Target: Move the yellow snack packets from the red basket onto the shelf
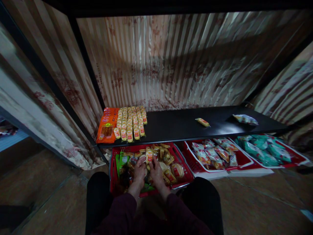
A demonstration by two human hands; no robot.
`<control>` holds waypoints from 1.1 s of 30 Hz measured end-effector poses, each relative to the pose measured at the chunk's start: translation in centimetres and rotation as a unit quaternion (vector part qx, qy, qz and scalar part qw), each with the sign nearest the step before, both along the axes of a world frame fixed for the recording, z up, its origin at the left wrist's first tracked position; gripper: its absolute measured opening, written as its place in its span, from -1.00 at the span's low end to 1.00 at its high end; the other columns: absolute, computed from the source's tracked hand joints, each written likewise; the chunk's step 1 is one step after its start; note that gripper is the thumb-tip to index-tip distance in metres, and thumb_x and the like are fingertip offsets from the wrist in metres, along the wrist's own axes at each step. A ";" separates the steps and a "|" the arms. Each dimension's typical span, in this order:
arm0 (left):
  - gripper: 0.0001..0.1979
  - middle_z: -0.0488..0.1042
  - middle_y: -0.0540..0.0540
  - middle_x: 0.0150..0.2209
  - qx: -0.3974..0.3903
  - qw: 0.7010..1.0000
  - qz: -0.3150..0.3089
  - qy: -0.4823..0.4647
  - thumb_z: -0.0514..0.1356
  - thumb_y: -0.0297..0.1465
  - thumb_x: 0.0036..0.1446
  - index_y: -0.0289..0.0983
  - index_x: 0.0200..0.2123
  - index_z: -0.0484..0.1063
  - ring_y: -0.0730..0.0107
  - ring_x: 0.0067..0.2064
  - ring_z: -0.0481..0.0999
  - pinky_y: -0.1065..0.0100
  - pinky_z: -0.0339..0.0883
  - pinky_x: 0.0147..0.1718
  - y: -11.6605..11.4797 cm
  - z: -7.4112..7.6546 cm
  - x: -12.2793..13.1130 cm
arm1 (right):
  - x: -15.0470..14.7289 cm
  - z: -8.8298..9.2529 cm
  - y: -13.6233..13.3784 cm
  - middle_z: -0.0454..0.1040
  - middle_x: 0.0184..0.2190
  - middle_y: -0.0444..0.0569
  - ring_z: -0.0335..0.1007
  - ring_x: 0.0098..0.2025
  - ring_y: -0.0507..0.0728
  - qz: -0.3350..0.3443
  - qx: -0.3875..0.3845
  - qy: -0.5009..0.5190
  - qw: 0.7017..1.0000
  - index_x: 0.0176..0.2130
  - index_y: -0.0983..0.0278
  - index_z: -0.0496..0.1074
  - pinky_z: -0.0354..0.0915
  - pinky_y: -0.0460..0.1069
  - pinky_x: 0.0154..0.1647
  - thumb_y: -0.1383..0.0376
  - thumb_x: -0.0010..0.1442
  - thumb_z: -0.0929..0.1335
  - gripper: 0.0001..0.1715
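My left hand (139, 170) and my right hand (156, 172) are over a red basket (188, 174). Between their fingertips they hold a small wrapped cake (149, 154) upright, its yellow wrapper with a red label facing me. A pale piece by the left fingers is too dim to make out. Beneath the hands the basket holds mixed packets, among them more wrapped cakes (170, 176), a round packet (177, 170) and green packaging (122, 161). On the black shelf (168, 125) beyond, rows of similar wrapped cakes (130, 122) stand close together at the left.
Orange packets (106, 125) lie left of the rows. A single wrapped cake (202, 122) and a shiny packet (245, 119) rest farther right on the shelf. Red baskets with snack bags (216, 153) and teal bags (265, 150) stand to the right. A black post (85, 62) rises at the left.
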State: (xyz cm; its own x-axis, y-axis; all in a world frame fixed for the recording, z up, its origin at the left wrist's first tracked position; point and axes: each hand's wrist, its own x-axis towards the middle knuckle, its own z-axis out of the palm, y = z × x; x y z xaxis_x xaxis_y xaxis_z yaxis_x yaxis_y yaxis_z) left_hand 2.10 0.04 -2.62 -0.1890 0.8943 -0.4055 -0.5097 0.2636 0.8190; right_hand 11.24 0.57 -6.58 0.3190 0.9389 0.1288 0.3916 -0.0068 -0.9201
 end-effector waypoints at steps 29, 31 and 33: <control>-0.68 0.57 -0.14 -0.20 0.102 0.992 -0.036 0.057 0.15 -0.69 -0.12 -0.28 -0.32 0.55 0.35 -0.11 0.51 0.30 0.26 0.01 4.1 4.2 1.7 | 1.6 4.0 4.6 0.45 0.01 0.17 0.37 0.04 0.20 -0.010 0.067 0.059 0.996 0.03 0.33 0.36 0.22 0.15 0.13 0.16 0.19 0.22 -0.51; -0.71 0.57 -0.15 -0.19 0.111 0.991 -0.043 0.068 0.16 -0.65 -0.08 -0.29 -0.29 0.55 0.34 -0.11 0.51 0.29 0.27 0.01 4.3 4.5 1.9 | 1.7 4.4 4.9 0.46 0.00 0.15 0.37 0.02 0.19 -0.009 0.075 0.057 0.995 0.03 0.32 0.36 0.23 0.14 0.12 0.16 0.20 0.22 -0.53; -0.73 0.56 -0.15 -0.16 0.116 0.989 -0.047 0.080 0.18 -0.60 -0.06 -0.29 -0.25 0.54 0.34 -0.09 0.51 0.27 0.27 0.03 4.5 4.6 2.0 | 1.8 5.0 5.2 0.46 -0.01 0.14 0.38 0.00 0.18 -0.006 0.078 0.056 0.995 0.03 0.31 0.37 0.24 0.13 0.11 0.16 0.20 0.22 -0.53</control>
